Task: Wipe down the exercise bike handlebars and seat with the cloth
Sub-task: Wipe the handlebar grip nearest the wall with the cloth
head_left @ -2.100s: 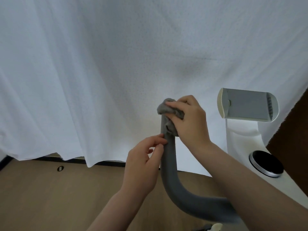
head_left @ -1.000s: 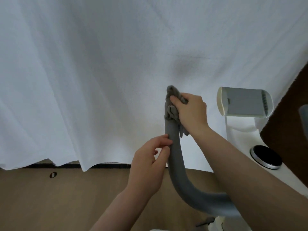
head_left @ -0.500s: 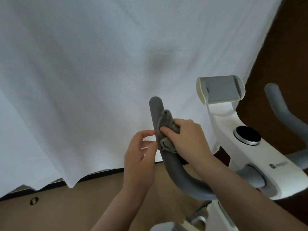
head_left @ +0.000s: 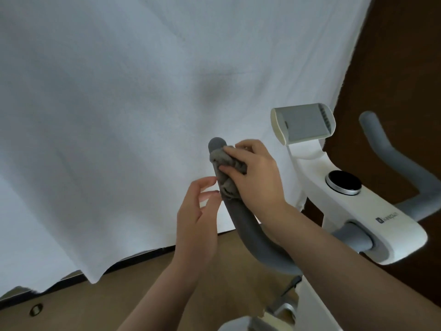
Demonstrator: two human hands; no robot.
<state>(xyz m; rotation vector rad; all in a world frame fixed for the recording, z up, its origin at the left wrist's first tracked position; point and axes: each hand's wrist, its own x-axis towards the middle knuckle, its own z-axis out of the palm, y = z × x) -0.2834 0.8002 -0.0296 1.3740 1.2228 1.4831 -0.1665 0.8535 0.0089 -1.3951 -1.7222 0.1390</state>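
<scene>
- At the far left a white sheet hangs as a backdrop and fills most of the view; its hem stops above a dark skirting strip, below which is the brown floor. A small round metal fitting sits in the floor near the left edge.
- The left hand is held just left of the grip with its fingers loosely apart; the fingertips are close to the cloth's lower end, and I cannot tell whether they touch it. It grips nothing that I can see.
- The cloth, a bunched grey rag, is wrapped against the upper part of the left handlebar, just below its rounded tip, which shows bare above it.
- The right hand is clamped on the cloth, pressing it round the bar.
- Judging from this, the work is on the left handlebar only: the upper stretch is under the cloth, while the lower bend toward the stem looks yet to be wiped.
- Further right stand the white bike console, its tablet holder and a round black knob.
- The right handlebar stands well apart from both hands, against a dark brown wall; it still needs wiping.
- The seat is out of view, so that part is also left, as far as I can judge.
</scene>
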